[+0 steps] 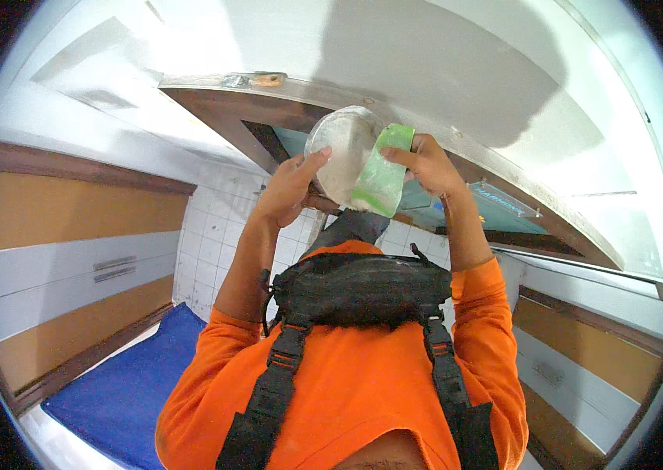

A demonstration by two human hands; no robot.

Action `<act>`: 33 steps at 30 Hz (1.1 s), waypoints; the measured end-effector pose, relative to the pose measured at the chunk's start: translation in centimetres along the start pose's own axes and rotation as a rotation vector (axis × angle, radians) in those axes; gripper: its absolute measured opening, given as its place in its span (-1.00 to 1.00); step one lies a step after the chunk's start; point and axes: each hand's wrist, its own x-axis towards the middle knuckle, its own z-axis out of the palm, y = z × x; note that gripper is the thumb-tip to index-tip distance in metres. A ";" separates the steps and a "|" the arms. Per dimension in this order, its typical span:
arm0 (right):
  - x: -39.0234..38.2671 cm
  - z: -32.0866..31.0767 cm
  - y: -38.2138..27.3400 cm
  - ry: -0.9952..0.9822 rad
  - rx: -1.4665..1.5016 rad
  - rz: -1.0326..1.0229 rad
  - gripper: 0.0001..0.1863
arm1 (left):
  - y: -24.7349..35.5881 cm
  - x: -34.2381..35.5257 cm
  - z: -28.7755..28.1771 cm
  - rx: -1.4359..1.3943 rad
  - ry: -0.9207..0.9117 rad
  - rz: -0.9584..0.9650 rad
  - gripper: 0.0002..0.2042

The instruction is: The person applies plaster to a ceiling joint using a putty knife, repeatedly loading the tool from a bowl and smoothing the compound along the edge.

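Left hand grips round white tub; right hand clasps green scraper against it; teal sign behind.

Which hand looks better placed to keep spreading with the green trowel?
Right, likely. The right hand already grips the green trowel, pressed against the round pan; the left hand is busy steadying that pan by its rim.
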 end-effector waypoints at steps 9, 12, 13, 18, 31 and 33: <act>-1.8 0.8 -0.6 0.381 0.820 -0.181 -0.71 | -0.9 -0.1 -2.7 -0.390 0.163 0.124 -0.37; -2.4 1.1 1.0 0.446 0.868 -0.233 -0.75 | -0.6 -0.4 -2.4 -0.483 0.156 0.164 -0.35; -2.5 1.6 1.5 0.437 0.908 -0.255 -0.75 | -0.6 -0.4 -2.5 -0.505 0.133 0.177 -0.33; -2.8 2.9 1.7 0.480 1.024 -0.263 -0.81 | -0.5 -0.2 -2.1 -0.609 0.059 0.147 -0.37; -3.4 5.2 1.1 0.403 1.076 -0.172 -0.74 | -1.4 0.2 -1.3 -0.570 0.110 0.143 -0.39; -3.6 4.6 1.3 0.425 1.020 -0.151 -0.73 | -1.5 -0.1 -1.4 -0.544 0.074 0.170 -0.37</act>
